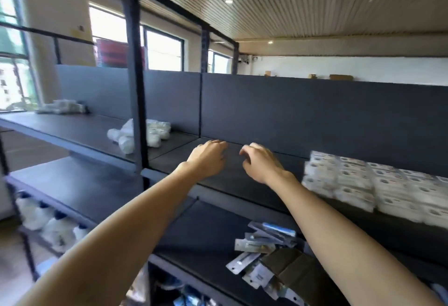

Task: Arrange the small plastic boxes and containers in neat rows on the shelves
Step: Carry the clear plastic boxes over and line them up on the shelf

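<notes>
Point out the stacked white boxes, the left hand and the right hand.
stacked white boxes (378,188), head view, on the top face of the stack, upper shelf at right.
left hand (208,160), head view, on the back of the hand.
right hand (263,163), head view, on the back of the hand.

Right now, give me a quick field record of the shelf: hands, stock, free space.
left hand: over the upper shelf, fingers loosely curled, holding nothing
right hand: beside it, fingers curled, empty
upper shelf: bare dark board under both hands
stacked white boxes: neat rows at right, apart from the hands
white packets: loose pile at left, past the post
lower shelf: scattered blister packs beside a brown carton
</notes>
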{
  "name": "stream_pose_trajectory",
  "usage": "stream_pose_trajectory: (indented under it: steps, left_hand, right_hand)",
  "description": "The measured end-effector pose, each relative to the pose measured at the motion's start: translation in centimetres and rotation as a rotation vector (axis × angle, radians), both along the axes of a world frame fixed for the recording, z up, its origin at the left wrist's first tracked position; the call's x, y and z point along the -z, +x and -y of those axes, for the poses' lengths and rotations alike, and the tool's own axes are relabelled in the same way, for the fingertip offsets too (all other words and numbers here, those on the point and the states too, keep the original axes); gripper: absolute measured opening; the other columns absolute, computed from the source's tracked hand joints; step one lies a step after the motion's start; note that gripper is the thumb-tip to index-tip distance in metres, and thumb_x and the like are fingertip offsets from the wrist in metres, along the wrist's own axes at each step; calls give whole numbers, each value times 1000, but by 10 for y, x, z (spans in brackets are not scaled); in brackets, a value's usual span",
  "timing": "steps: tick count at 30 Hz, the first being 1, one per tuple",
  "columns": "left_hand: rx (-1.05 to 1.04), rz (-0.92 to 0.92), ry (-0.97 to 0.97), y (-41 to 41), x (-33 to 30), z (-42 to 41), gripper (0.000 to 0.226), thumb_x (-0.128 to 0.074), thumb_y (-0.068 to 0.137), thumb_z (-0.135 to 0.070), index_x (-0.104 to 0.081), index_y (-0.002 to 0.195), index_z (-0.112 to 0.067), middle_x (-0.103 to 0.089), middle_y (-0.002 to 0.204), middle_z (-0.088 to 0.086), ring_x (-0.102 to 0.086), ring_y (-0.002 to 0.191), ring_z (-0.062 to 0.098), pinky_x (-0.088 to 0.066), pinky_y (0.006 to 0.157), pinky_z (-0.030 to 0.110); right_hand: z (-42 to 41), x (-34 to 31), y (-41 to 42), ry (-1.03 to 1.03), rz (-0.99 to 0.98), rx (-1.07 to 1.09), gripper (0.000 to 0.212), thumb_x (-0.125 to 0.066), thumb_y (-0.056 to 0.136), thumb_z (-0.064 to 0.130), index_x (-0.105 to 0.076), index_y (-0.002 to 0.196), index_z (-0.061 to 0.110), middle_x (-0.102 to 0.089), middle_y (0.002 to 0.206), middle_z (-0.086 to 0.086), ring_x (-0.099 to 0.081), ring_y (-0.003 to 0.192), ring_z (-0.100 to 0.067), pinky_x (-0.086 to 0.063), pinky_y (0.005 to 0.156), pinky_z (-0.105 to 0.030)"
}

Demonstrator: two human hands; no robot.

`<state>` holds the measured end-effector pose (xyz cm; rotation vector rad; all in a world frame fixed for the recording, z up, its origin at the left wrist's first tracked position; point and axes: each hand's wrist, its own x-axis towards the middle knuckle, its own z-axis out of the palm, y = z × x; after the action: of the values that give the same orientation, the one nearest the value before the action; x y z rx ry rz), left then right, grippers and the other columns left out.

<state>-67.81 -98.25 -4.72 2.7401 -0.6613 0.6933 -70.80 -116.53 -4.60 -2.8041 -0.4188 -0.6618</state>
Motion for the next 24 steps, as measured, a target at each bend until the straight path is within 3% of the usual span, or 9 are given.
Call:
stream_pose_trajectory:
  steps: [4, 8, 12, 16, 24]
  left_hand:
    - [-99, 10, -34, -13, -1, -99, 28, -51, 91, -23, -58, 117, -23, -63, 118, 0, -61, 105, 30, -47, 74, 36]
    - [-206, 19, -86, -34, 8, -191, 18, -49, 91, -29, -61, 104, -26, -66, 107, -3, -64, 97, 27, -53, 80, 38]
    - [-339, 10, -170, -49, 21, -272, 30, -42, 77, -38, -58, 102, -34, -70, 106, 1, -66, 96, 30, -55, 80, 44]
    - [-480, -10, -176, -65, 28, -331, 32, -51, 85, -30, -63, 115, -27, -69, 116, 6, -65, 104, 32, -53, 86, 43]
    - [-636, -25, -131, -48, 41, -433, 33, -53, 92, -30, -59, 125, -28, -67, 121, 7, -63, 108, 32, -51, 87, 39]
  right_hand:
    - [-96, 5, 11, 65, -27, -177, 30, -47, 96, 12, -62, 122, 18, -59, 125, -2, -54, 118, -24, -47, 98, -40]
    - [-196, 14, 7, 111, -36, -380, 28, -48, 94, 9, -63, 116, 13, -60, 119, -5, -56, 115, -24, -47, 95, -39]
    - [-279, 24, 5, 101, -25, -488, 30, -52, 92, 9, -61, 121, 11, -61, 121, -9, -56, 116, -30, -47, 95, -39]
    - [-341, 29, 16, 40, -56, -523, 30, -54, 94, 16, -60, 123, 13, -59, 127, -9, -55, 120, -31, -47, 98, -42]
    - [-451, 43, 61, 27, -52, -586, 31, -55, 94, 17, -61, 124, 12, -59, 128, -9, -54, 122, -28, -42, 100, -35]
